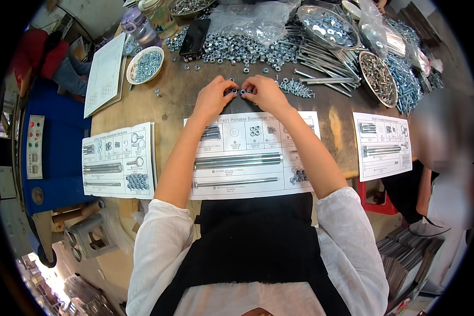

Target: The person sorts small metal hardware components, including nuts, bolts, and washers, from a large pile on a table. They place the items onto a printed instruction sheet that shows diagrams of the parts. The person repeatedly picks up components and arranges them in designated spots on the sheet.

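My left hand (213,98) and my right hand (265,95) are close together above the worktable, just beyond the printed parts sheet (237,190). The left fingers curl around a few small metal nuts (230,91). Facing them, the right fingertips pinch another nut (243,92); exactly how many each hand holds is hidden by the fingers. A dark patch of surface lies under both hands. Farther back is a wide heap of loose nuts (231,50). Small screws (296,88) are scattered to the right of my right hand.
A bowl of small screws (147,66) stands left beside a paper pad (104,73). Long bolts (329,63), a tray of washers (329,26) and a basket of fasteners (378,79) crowd the right. A black phone (195,37) lies behind. Another person sits at right.
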`<state>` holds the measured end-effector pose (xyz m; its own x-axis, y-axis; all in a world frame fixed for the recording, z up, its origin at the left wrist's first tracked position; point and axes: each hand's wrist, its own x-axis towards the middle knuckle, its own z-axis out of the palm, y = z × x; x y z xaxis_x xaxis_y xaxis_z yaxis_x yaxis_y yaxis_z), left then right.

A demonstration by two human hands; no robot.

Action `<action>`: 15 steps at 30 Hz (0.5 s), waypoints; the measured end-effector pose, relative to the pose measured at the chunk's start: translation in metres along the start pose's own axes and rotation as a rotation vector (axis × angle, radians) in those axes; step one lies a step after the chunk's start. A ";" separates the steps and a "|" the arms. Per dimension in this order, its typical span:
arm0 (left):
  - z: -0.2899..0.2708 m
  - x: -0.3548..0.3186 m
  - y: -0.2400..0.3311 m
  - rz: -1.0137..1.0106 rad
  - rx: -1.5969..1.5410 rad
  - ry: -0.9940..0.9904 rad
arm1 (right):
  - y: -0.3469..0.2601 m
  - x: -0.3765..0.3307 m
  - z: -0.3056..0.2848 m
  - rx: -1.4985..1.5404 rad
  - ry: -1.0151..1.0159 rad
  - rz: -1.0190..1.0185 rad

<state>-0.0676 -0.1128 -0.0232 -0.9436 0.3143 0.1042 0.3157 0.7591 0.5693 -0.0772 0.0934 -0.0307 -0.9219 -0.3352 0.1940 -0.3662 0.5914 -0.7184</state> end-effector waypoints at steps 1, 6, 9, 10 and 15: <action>0.000 0.001 0.001 0.004 -0.001 0.010 | -0.004 -0.004 -0.009 0.069 0.010 0.030; -0.003 -0.008 -0.003 0.060 -0.014 0.031 | -0.006 -0.055 -0.062 0.194 0.087 0.186; -0.002 -0.014 0.006 0.067 -0.048 0.023 | -0.008 -0.110 -0.100 0.244 0.112 0.313; -0.005 -0.016 0.016 0.061 -0.054 0.018 | -0.003 -0.131 -0.107 0.252 0.107 0.330; 0.023 -0.021 0.027 0.060 -0.036 0.033 | 0.010 -0.204 -0.130 0.223 0.022 0.540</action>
<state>-0.0370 -0.0852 -0.0289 -0.9259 0.3397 0.1653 0.3688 0.7179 0.5904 0.0912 0.2630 0.0096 -0.9739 -0.0128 -0.2265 0.1892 0.5051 -0.8421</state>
